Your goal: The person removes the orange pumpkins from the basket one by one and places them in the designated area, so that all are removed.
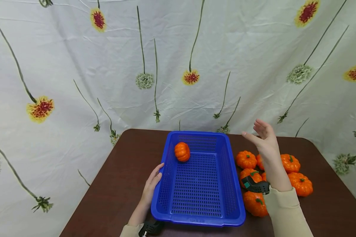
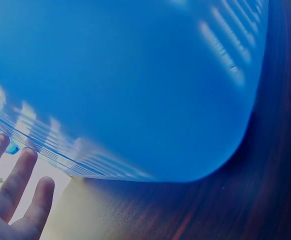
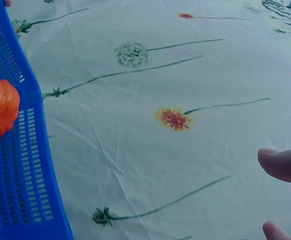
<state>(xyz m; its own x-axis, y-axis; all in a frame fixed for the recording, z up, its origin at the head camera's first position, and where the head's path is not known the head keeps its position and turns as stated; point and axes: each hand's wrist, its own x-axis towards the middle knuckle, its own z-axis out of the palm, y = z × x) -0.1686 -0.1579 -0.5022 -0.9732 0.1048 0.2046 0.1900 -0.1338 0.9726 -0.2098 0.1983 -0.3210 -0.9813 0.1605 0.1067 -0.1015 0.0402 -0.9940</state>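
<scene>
A blue plastic basket [image 1: 195, 184] with slotted walls lies on the table, one small orange pumpkin [image 1: 182, 152] inside at its far left corner. My left hand [image 1: 150, 187] is at the basket's left side, fingertips right at the rim. In the left wrist view its fingers [image 2: 39, 205] extend fairly straight beside the slotted wall. Raised above the table's right part, my right hand [image 1: 265, 140] holds nothing, with thumb and fingers spread apart. The right wrist view shows the thumb [image 3: 283, 165] well away from the basket and its pumpkin [image 3: 1, 107].
Several orange pumpkins [image 1: 255, 204] with green stems sit to the right of the basket, partly hidden by my right forearm. The dark brown table [image 1: 115, 187] has rounded far corners. Behind it hangs a white flowered cloth [image 1: 121, 102].
</scene>
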